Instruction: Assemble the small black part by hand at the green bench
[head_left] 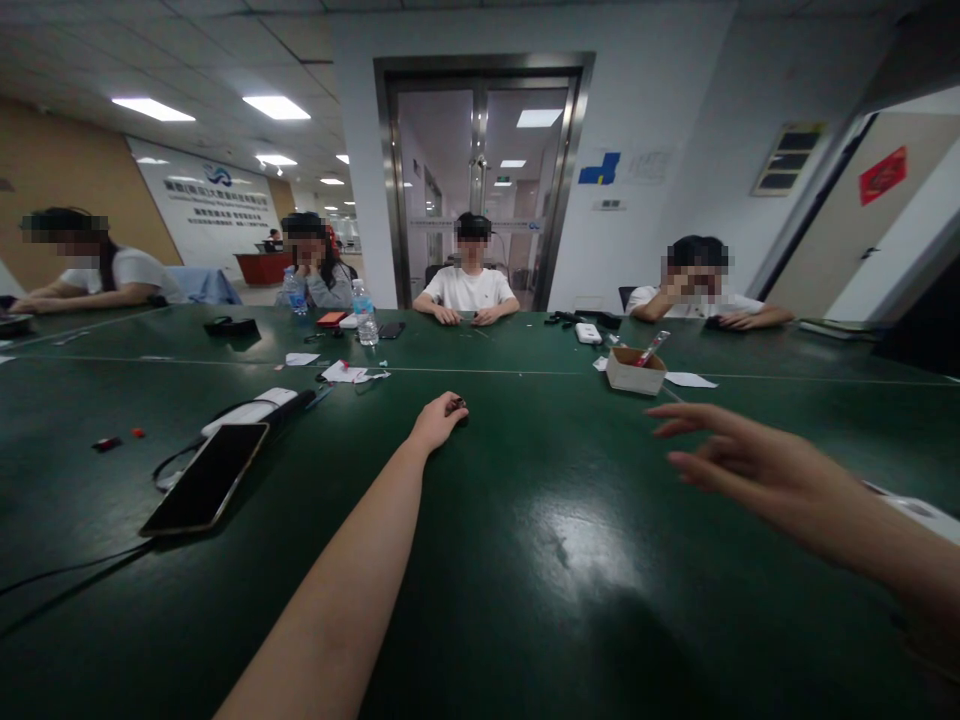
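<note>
My left hand (437,421) rests on the green table (495,520) near the middle, its fingers closed around a small dark object (458,406) that is mostly hidden. Over the right side of the table, my right hand (731,452) hangs with its fingers apart and nothing between them, slightly blurred. Just beyond its fingertips stands a small open cardboard box (634,376) with a pen-like item (652,348) leaning out of it. White paper (691,380) lies to the right of the box.
At the left lie a phone (206,478), a white device (251,410), cables and small red bits. Paper scraps (345,372) and a water bottle (365,315) are farther back. Several people sit across the table. A white object (919,512) sits beyond my right forearm.
</note>
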